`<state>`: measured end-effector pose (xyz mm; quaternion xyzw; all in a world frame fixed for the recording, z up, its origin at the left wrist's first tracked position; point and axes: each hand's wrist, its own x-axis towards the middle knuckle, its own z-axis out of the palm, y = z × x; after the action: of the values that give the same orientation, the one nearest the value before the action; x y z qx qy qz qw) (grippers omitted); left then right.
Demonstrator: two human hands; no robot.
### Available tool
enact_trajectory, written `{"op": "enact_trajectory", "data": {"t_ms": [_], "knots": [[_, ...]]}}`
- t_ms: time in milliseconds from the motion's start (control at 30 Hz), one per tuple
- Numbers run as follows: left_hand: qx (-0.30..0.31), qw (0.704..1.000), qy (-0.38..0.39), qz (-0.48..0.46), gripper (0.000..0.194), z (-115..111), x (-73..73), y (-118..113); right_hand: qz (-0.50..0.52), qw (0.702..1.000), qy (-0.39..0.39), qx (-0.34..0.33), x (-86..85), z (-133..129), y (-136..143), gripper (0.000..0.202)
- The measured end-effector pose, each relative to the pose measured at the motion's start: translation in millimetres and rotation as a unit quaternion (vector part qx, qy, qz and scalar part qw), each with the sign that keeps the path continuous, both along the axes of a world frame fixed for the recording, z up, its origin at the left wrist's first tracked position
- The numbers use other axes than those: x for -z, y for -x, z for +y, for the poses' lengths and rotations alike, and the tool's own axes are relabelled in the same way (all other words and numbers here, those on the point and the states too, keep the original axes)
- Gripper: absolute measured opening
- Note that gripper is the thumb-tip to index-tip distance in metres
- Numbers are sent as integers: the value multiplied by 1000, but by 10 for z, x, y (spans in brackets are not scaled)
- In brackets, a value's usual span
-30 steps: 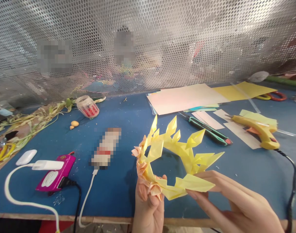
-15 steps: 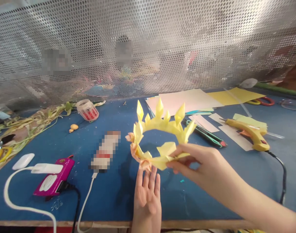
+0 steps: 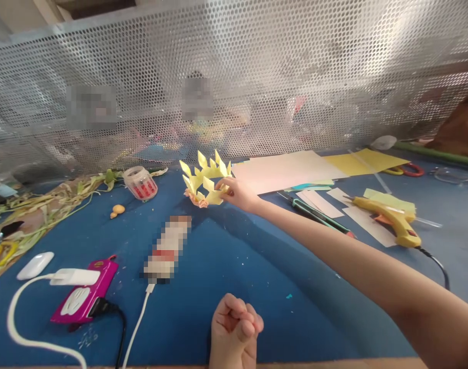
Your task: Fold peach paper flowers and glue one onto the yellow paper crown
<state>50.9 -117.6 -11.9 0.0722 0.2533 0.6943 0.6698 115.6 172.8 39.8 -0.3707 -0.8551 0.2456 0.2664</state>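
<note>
A yellow folded-paper crown (image 3: 212, 174) with pointed tips and peach paper flowers along its lower left side is at the back middle of the blue table. My right hand (image 3: 237, 193) reaches far forward and pinches the crown's right side between thumb and fingers. Close to the table's front edge, my left hand (image 3: 236, 320) is palm up with its fingers curled in and the thumb against them. Nothing shows in it, and it is well apart from the crown.
Pink paper (image 3: 280, 171), yellow paper (image 3: 372, 161), a green cutter (image 3: 318, 214) and a yellow glue gun (image 3: 387, 218) lie to the right. On the left are a plastic jar (image 3: 140, 183), a blurred-out device (image 3: 168, 248) and a magenta power strip (image 3: 86, 292) with cables.
My right hand has carried the crown forward and left, away from me. My left hand has drawn back towards the front edge and its fingers have curled closed.
</note>
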Motion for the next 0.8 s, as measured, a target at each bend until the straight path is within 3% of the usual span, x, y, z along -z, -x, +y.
{"op": "enact_trajectory", "data": {"t_ms": [200,467,633,800], "knots": [[15,999,-13,-30,40,12,7,23,-18,996,-78,26,177,34,-243,42],[29,999,-19,-42,37,20,30,54,-218,963,-148,60,136,457,-912,41],[41,998,-19,-40,40,30,66,87,-303,943,-134,31,100,624,-1017,41],[53,998,-23,-34,41,38,81,100,-297,948,-102,52,98,606,-1012,34]]}}
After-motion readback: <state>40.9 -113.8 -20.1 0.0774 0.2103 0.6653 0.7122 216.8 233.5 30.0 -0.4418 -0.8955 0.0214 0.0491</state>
